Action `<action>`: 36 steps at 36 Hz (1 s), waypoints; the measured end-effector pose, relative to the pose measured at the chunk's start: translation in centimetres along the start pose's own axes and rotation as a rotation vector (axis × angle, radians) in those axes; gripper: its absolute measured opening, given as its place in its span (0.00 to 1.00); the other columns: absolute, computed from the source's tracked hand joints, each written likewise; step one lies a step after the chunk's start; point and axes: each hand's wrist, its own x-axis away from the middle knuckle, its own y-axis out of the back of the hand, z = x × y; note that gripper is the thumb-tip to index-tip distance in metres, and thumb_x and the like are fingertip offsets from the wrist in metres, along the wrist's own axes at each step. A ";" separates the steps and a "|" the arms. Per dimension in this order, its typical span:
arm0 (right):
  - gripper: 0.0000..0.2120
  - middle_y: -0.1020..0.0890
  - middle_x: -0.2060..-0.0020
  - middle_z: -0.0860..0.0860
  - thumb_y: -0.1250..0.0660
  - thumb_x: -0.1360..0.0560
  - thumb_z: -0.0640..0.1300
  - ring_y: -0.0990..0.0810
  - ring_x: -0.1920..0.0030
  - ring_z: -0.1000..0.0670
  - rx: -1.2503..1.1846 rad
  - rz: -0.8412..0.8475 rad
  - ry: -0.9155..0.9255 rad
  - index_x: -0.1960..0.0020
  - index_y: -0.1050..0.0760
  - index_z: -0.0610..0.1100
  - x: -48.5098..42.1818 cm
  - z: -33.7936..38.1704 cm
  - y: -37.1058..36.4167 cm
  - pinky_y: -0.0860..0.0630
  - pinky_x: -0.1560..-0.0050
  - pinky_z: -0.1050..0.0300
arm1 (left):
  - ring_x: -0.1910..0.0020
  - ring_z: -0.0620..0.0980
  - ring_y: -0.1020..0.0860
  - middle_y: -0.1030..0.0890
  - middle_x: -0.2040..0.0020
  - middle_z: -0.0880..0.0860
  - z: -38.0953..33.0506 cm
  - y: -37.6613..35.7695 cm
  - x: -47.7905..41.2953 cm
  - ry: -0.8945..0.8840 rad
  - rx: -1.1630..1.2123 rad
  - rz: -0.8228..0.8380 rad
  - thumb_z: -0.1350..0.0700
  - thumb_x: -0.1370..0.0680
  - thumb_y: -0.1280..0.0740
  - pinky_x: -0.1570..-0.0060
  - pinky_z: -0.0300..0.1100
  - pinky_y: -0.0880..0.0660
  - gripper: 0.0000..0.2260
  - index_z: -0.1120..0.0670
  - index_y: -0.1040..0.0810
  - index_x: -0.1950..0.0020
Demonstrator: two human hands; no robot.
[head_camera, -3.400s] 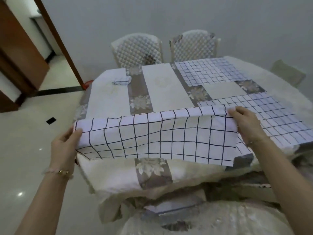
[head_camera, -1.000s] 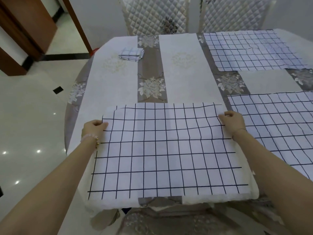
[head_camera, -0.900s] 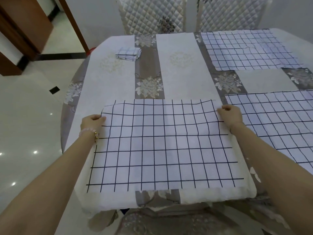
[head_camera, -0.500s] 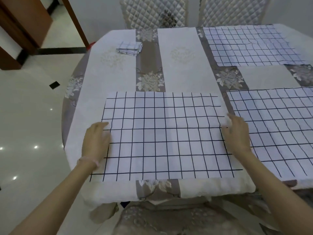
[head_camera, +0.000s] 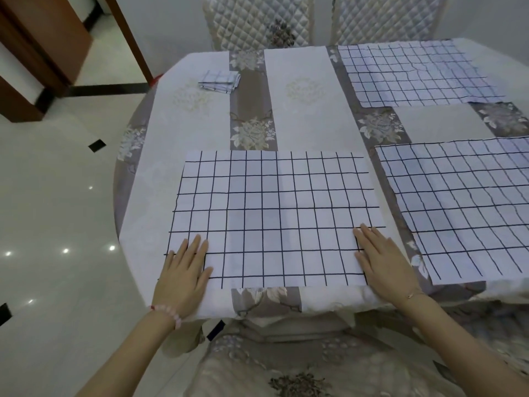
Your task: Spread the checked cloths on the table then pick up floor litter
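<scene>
Checked cloth [head_camera: 274,216] lies flat at near table [head_camera: 309,110] edge. Left hand [head_camera: 181,277] palm-down on its near-left corner, fingers straight, close together. Right hand [head_camera: 383,263] flat on near-right corner, fingers extended, slightly spread. Folded cloth [head_camera: 219,80] sits far left.

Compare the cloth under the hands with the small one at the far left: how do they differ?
The near cloth lies spread flat; the far cloth is folded into a small bundle. The left hand and right hand rest flat on the near cloth; nothing touches the far cloth. Both are white with dark checks.
</scene>
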 end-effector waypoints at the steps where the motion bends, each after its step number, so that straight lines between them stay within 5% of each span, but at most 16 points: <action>1: 0.32 0.42 0.24 0.51 0.63 0.24 0.58 0.44 0.24 0.48 0.008 0.010 0.001 0.24 0.44 0.47 0.3 -0.1 -0.1 0.44 0.27 0.49 | 0.27 0.42 0.60 0.59 0.26 0.43 0.0 -0.1 0.2 -0.002 0.000 0.004 0.31 0.36 0.80 0.28 0.44 0.61 0.42 0.50 0.61 0.27; 7: 0.31 0.39 0.25 0.50 0.61 0.23 0.57 0.41 0.25 0.48 -0.001 0.014 0.005 0.25 0.42 0.46 1.9 -0.4 -0.1 0.42 0.28 0.48 | 0.28 0.54 0.35 0.31 0.28 0.54 0.0 -0.5 2.1 0.000 -0.100 0.040 0.40 0.20 0.61 0.31 0.46 0.50 0.31 0.56 0.36 0.27; 13: 0.29 0.27 0.33 0.44 0.56 0.24 0.55 0.29 0.33 0.45 -0.096 -0.087 0.007 0.32 0.30 0.41 -0.4 0.2 1.7 0.32 0.32 0.46 | 0.29 0.51 0.42 0.33 0.28 0.53 -0.2 -0.7 2.6 0.012 -0.113 0.032 0.41 0.19 0.60 0.30 0.42 0.58 0.29 0.56 0.37 0.27; 21: 0.22 0.40 0.25 0.49 0.48 0.19 0.44 0.44 0.24 0.46 -0.151 0.003 0.008 0.26 0.41 0.45 -7.2 0.9 2.4 0.45 0.26 0.45 | 0.29 0.49 0.41 0.32 0.28 0.53 0.0 -0.3 2.6 0.021 -0.112 0.069 0.41 0.19 0.59 0.30 0.41 0.57 0.29 0.55 0.38 0.27; 27: 0.22 0.44 0.24 0.50 0.52 0.18 0.47 0.47 0.24 0.48 -0.112 0.044 -0.080 0.24 0.45 0.46 -8.5 0.2 3.3 0.45 0.26 0.46 | 0.29 0.48 0.40 0.31 0.28 0.50 0.3 0.0 2.8 0.039 -0.114 0.074 0.38 0.20 0.59 0.33 0.45 0.46 0.29 0.53 0.36 0.27; 32: 0.23 0.44 0.24 0.48 0.49 0.18 0.46 0.46 0.24 0.46 -0.106 0.061 -0.106 0.24 0.45 0.44 -8.5 0.5 3.9 0.43 0.27 0.42 | 0.34 0.54 0.27 0.26 0.32 0.52 0.3 0.7 2.6 0.013 -0.119 0.058 0.38 0.21 0.60 0.34 0.48 0.35 0.31 0.52 0.28 0.31; 34: 0.23 0.40 0.25 0.45 0.46 0.19 0.44 0.42 0.25 0.45 -0.144 0.006 -0.119 0.25 0.42 0.42 -7.9 0.9 4.6 0.40 0.28 0.44 | 0.34 0.55 0.26 0.26 0.32 0.53 0.0 1.2 2.5 -0.018 -0.117 0.032 0.38 0.21 0.56 0.38 0.51 0.28 0.30 0.53 0.27 0.33; 36: 0.22 0.35 0.27 0.43 0.43 0.20 0.42 0.36 0.28 0.44 -0.220 -0.048 -0.122 0.27 0.39 0.40 -6.7 1.5 5.4 0.38 0.29 0.49 | 0.29 0.54 0.32 0.31 0.28 0.52 -0.6 1.9 2.5 -0.043 -0.079 0.002 0.41 0.22 0.49 0.34 0.52 0.32 0.26 0.53 0.31 0.30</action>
